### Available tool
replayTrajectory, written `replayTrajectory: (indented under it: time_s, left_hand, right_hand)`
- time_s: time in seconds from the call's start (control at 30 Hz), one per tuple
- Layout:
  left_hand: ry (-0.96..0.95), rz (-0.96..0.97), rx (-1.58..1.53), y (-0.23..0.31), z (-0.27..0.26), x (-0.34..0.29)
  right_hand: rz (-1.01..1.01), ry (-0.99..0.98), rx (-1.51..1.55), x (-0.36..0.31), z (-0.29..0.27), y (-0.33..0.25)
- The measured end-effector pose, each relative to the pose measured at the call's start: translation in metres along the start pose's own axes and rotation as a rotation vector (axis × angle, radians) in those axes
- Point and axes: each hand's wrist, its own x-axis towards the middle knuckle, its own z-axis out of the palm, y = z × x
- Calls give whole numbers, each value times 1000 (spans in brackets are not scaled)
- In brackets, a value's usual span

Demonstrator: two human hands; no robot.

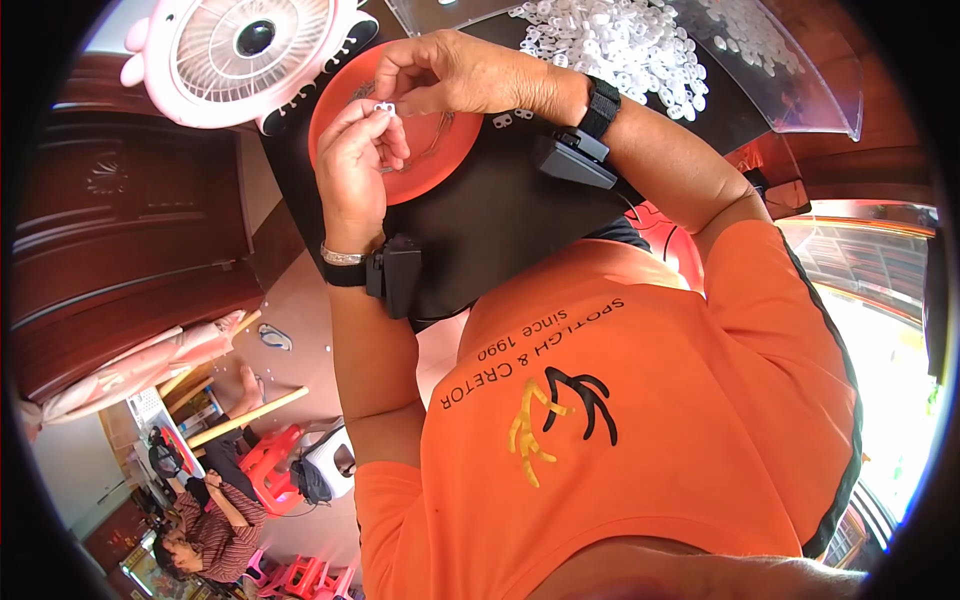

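Over a shallow orange-red bowl (pixel 455 150), my left hand (pixel 358 160) pinches a small white plastic piece with two holes (pixel 385 108) between thumb and fingers. My right hand (pixel 445 78) is right beside it, fingers curled into a pinch and the thumb close to the white piece. Whatever the right fingertips hold is too small or hidden to make out. Thin metallic bits (pixel 435 140) lie in the bowl, partly covered by my hands. A few similar white pieces (pixel 503 121) rest on the black table just right of the bowl.
A big heap of white plastic pieces (pixel 620 50) covers the table's far right, beside a clear plastic sheet or tray (pixel 815 85) with more of them. A pink fan (pixel 255 40) stands at far left. Across the room a person (pixel 215 520) sits near red stools (pixel 272 468).
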Motion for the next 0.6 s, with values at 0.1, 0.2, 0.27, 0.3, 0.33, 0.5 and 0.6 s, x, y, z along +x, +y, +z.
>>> replayTrajectory:
  time_s: [0.1,0.2,0.27,0.3,0.33,0.5,0.6]
  left_hand:
    - [-9,-13,-90,-1,-2,3]
    - [18,-21,-142,-2,-4,2]
    - [-17,27,-123,-2,-6,2]
    - [-15,28,-121,-1,-5,1]
    - [15,24,-112,0,-3,1]
    - [78,65,32,4,0,0]
    - [100,76,67,3,3,0]
  right_hand:
    - [-7,41,-18,-2,-4,-1]
    - [10,58,-25,-2,-7,-3]
    - [40,48,-12,-1,-8,-3]
    - [38,42,9,-1,-7,-2]
    - [37,37,30,-1,-7,-1]
    - [-22,12,14,-1,-7,3]
    - [10,20,3,-1,-6,4]
